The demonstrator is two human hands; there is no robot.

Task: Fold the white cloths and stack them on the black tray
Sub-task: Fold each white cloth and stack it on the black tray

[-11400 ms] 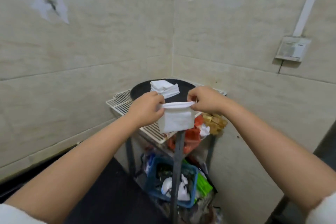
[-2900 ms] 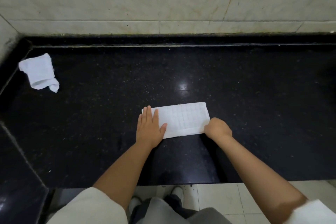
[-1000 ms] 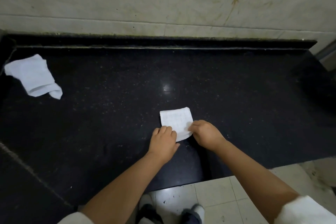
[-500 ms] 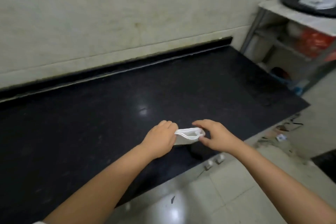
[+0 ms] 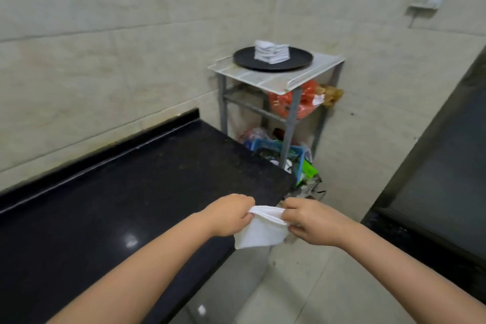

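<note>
left hand (image 5: 231, 214): pinching the left top edge of the folded cloth (image 5: 259, 233)
right hand (image 5: 311, 221): pinching its right top edge
cloth: hanging just past the black surface (image 5: 118, 192)
black tray (image 5: 273, 58): on the rack (image 5: 278, 81), carrying a cloth stack (image 5: 271, 51)

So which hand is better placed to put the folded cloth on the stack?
Probably the right hand: it pinches the folded cloth on the side nearer the black tray, which lies ahead-right.

A folded white cloth (image 5: 259, 233) hangs pinched between both hands, while the stack of cloths (image 5: 271, 51) sits on the black tray (image 5: 299, 60) well beyond them.
</note>
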